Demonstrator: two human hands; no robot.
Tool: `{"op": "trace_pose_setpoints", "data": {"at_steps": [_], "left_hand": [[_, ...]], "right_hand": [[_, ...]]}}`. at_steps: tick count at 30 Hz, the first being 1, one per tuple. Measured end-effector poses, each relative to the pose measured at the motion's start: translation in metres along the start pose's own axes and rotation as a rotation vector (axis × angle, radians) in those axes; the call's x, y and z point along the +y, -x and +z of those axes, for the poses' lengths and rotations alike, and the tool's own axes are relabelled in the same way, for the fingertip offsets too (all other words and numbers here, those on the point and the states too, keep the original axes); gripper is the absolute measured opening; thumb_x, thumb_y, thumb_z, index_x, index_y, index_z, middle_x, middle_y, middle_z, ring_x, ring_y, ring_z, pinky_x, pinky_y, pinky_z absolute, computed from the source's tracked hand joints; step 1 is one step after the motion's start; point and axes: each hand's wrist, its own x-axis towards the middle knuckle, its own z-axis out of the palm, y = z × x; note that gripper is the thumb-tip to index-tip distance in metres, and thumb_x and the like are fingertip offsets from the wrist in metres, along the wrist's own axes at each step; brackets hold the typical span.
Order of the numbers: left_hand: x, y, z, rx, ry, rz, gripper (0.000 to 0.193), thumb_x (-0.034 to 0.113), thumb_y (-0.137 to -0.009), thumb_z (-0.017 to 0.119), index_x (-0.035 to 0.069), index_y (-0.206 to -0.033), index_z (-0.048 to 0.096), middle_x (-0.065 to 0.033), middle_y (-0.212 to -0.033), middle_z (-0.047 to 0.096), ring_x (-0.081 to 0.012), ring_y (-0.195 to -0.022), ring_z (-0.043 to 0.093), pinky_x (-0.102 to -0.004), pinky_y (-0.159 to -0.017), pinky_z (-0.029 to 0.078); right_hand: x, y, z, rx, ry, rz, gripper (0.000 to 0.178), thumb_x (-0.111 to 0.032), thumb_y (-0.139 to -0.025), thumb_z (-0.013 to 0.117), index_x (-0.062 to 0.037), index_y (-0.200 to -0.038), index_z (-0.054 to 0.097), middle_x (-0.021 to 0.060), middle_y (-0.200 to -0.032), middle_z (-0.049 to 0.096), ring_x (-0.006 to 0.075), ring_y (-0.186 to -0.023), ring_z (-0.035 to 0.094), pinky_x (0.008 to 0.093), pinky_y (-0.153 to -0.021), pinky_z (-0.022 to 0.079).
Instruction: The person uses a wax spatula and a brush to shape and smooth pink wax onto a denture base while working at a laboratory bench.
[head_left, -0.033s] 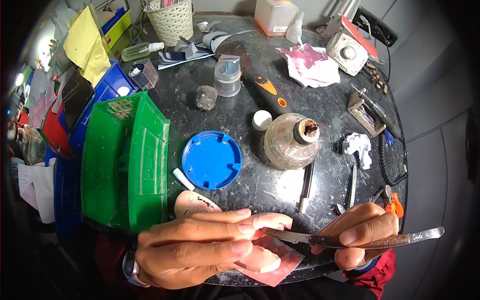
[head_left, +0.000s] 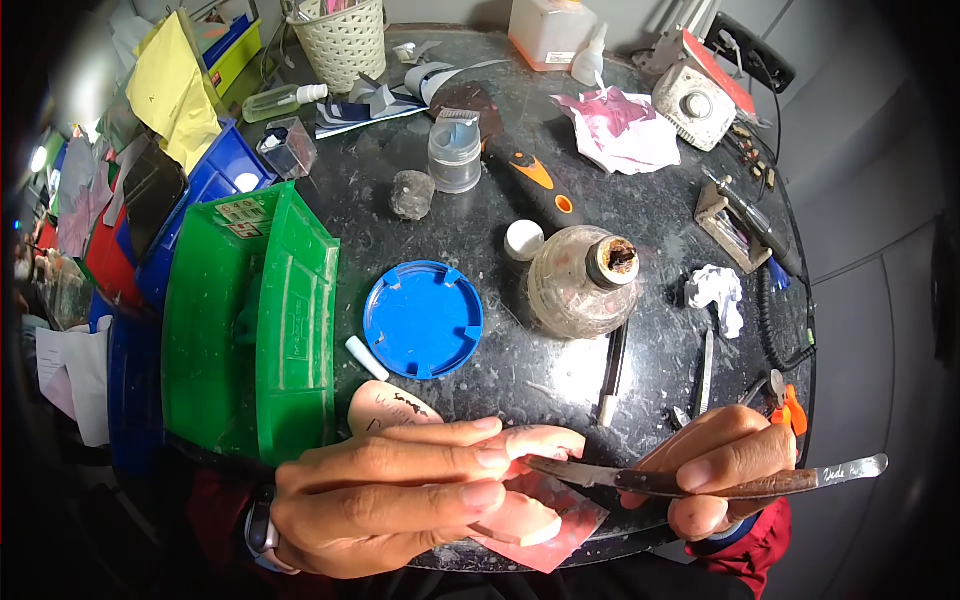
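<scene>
My left hand (head_left: 390,500) is wrapped over a pink plaster dental cast (head_left: 545,441), its fingers hiding the middle. Another pink plaster piece (head_left: 390,404) with dark handwriting shows just beyond these fingers. Pinched in my right hand (head_left: 735,465) is a wax knife (head_left: 770,486) with a brown handle and metal ends. Its left tip reaches the inner side of the cast, close to my left fingertips. Below the cast lies a thin pink wax sheet (head_left: 565,535) at the near edge of the bench.
Beyond my hands stands a glass spirit lamp (head_left: 575,290) with a charred wick. A blue round lid (head_left: 422,322) lies left of it, beside a green bin (head_left: 300,340). Crumpled paper (head_left: 716,298), a handpiece on its stand (head_left: 755,225) and a coiled cord (head_left: 770,335) are at right.
</scene>
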Motion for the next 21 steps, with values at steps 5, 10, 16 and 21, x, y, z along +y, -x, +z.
{"op": "trace_pose_setpoints", "data": {"at_steps": [5,10,16,21], "left_hand": [[0.007,0.000,-0.001,0.016,-0.025,-0.002,0.031,-0.001,-0.061,0.073,-0.001,-0.089,0.060,-0.0154,-0.089,0.061,-0.0270,-0.083,0.062,-0.0330,-0.074,0.054],[0.000,0.002,0.000,0.014,-0.006,-0.025,0.034,-0.001,-0.059,0.074,0.000,-0.090,0.060,-0.0156,-0.090,0.061,-0.0269,-0.084,0.062,-0.0315,-0.074,0.054],[0.001,0.002,0.000,0.006,0.015,-0.028,0.032,-0.003,-0.059,0.074,0.000,-0.089,0.060,-0.0157,-0.090,0.061,-0.0272,-0.084,0.062,-0.0321,-0.074,0.053],[0.000,0.004,-0.002,0.024,-0.003,-0.023,0.029,-0.001,-0.061,0.073,0.001,-0.088,0.061,-0.0156,-0.089,0.062,-0.0273,-0.084,0.062,-0.0323,-0.073,0.053]], "right_hand": [[-0.002,0.002,0.002,0.014,-0.058,0.046,0.026,-0.013,-0.077,0.063,0.0041,-0.088,0.048,0.0156,-0.067,0.054,0.0288,-0.058,0.063,0.0355,-0.049,0.056],[0.010,0.008,0.002,0.030,-0.173,0.027,0.025,-0.012,-0.077,0.063,0.0039,-0.088,0.048,0.0149,-0.066,0.054,0.0288,-0.058,0.063,0.0369,-0.051,0.056],[0.005,0.006,0.003,0.057,-0.159,0.029,0.023,-0.011,-0.078,0.062,0.0035,-0.086,0.047,0.0141,-0.066,0.053,0.0271,-0.055,0.062,0.0375,-0.050,0.056],[0.006,0.004,0.006,0.060,-0.162,-0.024,0.022,-0.010,-0.078,0.061,0.0029,-0.084,0.045,0.0135,-0.066,0.052,0.0254,-0.051,0.061,0.0369,-0.048,0.056]]}}
